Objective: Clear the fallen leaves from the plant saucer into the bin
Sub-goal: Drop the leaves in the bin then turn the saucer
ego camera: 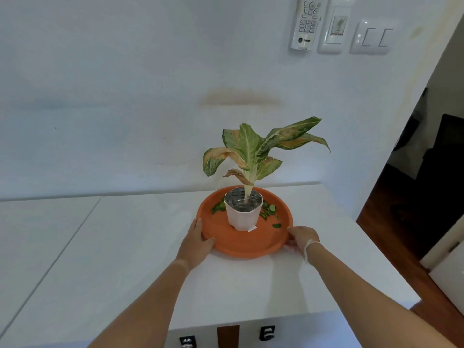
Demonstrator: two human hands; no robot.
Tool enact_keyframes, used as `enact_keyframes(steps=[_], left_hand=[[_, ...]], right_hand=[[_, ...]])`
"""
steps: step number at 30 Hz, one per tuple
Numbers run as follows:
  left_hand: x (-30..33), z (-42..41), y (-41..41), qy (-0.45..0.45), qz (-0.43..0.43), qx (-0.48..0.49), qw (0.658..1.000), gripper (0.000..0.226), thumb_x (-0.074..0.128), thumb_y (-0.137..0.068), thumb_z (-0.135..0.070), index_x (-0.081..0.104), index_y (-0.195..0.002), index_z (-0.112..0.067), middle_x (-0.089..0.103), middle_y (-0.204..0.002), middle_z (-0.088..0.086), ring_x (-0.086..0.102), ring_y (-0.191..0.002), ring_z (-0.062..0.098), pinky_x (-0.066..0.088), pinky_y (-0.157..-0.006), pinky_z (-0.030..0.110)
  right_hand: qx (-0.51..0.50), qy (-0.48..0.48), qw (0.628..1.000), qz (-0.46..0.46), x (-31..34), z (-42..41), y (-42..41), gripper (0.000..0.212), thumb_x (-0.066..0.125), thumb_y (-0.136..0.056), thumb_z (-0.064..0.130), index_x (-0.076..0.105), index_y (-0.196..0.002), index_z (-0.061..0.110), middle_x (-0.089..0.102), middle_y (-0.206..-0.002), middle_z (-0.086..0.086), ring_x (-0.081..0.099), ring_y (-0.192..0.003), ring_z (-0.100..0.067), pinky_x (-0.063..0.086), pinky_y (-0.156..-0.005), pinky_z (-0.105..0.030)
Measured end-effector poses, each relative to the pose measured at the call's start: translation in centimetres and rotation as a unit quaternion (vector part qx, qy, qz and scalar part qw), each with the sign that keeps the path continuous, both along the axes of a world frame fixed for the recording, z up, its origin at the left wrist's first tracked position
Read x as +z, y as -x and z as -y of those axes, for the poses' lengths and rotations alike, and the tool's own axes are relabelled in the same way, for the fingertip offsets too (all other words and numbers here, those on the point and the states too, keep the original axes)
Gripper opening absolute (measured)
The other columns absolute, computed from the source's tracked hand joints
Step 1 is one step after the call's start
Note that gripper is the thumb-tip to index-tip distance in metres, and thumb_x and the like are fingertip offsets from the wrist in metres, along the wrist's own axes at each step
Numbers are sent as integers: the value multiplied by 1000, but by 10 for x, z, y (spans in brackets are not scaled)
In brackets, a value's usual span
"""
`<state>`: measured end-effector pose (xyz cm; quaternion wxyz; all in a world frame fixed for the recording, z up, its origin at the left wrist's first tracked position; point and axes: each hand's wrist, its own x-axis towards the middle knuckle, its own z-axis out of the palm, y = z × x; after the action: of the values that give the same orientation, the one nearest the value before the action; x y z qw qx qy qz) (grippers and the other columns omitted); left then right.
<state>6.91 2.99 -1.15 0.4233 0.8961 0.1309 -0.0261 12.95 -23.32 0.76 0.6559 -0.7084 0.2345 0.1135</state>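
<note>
A round orange plant saucer (241, 243) rests on a white counter. In its middle stands a white pot (243, 214) with a variegated green and pink plant (253, 149). Small green fallen leaves (270, 209) lie on the saucer to the right of the pot, and some more leaf bits (218, 207) lie to its left. My left hand (197, 241) grips the saucer's left rim, thumb over the edge. My right hand (300, 238) holds the right rim; a white string is tied around that wrist. No bin is in view.
The white counter (130, 247) reaches the wall behind and ends to the right near a doorway with wooden floor (391, 222). A remote holder (306, 21) and wall switches (371, 36) hang high on the wall. Two dark handles (267, 332) sit on the counter's front.
</note>
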Motion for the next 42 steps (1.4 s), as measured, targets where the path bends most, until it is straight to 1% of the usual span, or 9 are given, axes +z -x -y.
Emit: enact_keyframes(steps=[5, 10, 14, 19, 24, 29, 31, 35, 42], left_hand=[[5, 8, -5, 34, 40, 43, 998, 62, 50, -89, -11, 30, -147, -16, 44, -143, 6, 47, -127, 26, 42, -104, 35], [3, 18, -9, 59, 40, 133, 988, 41, 52, -88, -13, 46, -128, -6, 58, -117, 17, 57, -101, 30, 49, -82, 34], [6, 29, -8, 114, 32, 174, 978, 37, 53, -85, -10, 48, -120, -2, 55, -99, 11, 52, -84, 23, 42, -68, 29], [4, 47, -3, 256, 2, 220, 941, 45, 58, -82, -9, 41, -124, -6, 53, -82, 2, 57, -68, 21, 55, -72, 37], [4, 40, -10, 357, -10, 225, 907, 49, 53, -84, 1, 36, -129, -6, 55, -90, 8, 61, -64, 22, 58, -63, 29], [9, 23, -17, 322, -34, 228, 918, 18, 43, -84, 6, 49, -97, -4, 53, -80, 12, 53, -56, 21, 48, -42, 23], [8, 16, -19, 282, -31, 228, 931, 15, 40, -84, 6, 51, -82, -5, 52, -70, 12, 48, -53, 20, 41, -46, 25], [5, 4, -24, 241, -28, 227, 943, 17, 39, -85, 1, 51, -79, -8, 51, -65, 11, 44, -53, 21, 33, -46, 25], [4, 0, -23, 286, -16, 242, 927, 24, 33, -85, 4, 54, -90, -6, 49, -67, 10, 41, -53, 19, 36, -49, 27]], right_hand=[[-17, -56, 998, -36, -3, -4, -5, 23, 53, -93, 3, 55, -71, -3, 58, -72, -16, 58, -60, -28, 53, -34, -31], [-43, -113, 992, -47, -6, -23, 1, 23, 50, -92, 0, 53, -69, -2, 57, -69, -16, 57, -58, -30, 53, -34, -32], [-60, -167, 982, -62, -5, -44, 8, 17, 46, -92, -3, 52, -77, -1, 56, -71, -15, 56, -60, -28, 59, -53, -39], [-51, -212, 973, -77, -8, -72, 19, 9, 49, -92, 3, 50, -99, -2, 56, -76, -15, 57, -62, -28, 52, -32, -31], [0, -203, 977, -68, -10, -69, 25, 14, 49, -92, 6, 52, -79, 1, 59, -75, -17, 60, -63, -28, 56, -44, -32], [-4, -171, 984, -56, -9, -51, 20, 15, 50, -89, 7, 58, -78, 1, 63, -74, -18, 62, -63, -28, 56, -47, -31], [-18, -163, 986, -39, -9, -43, 17, 16, 53, -90, 9, 59, -77, 2, 63, -74, -18, 62, -64, -28, 55, -55, -35], [-52, -147, 988, -26, -8, -31, 11, 15, 52, -89, 5, 56, -75, 1, 59, -73, -16, 59, -63, -27, 55, -66, -41], [-33, -167, 985, -43, -6, -35, 7, 9, 48, -92, -2, 57, -93, -5, 58, -72, -16, 58, -63, -24, 54, -37, -26]])
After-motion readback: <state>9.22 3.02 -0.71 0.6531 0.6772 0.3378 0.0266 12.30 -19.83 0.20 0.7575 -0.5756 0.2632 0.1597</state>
